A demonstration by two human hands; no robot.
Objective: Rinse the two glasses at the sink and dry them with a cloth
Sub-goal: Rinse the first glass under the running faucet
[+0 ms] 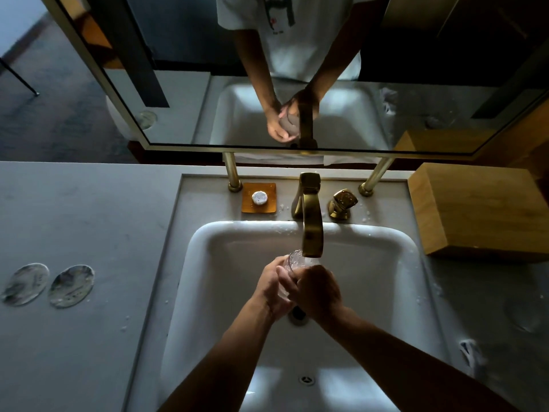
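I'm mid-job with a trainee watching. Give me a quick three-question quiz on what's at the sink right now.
1. True or false: both hands hold the glass under the tap.
2. What sits on the orange dish behind the sink? A) a sponge B) a small white round soap C) a key
3. How many round coasters lie on the counter to the left?

Key
1. True: the left hand and right hand wrap it.
2. B, the soap.
3. Two.
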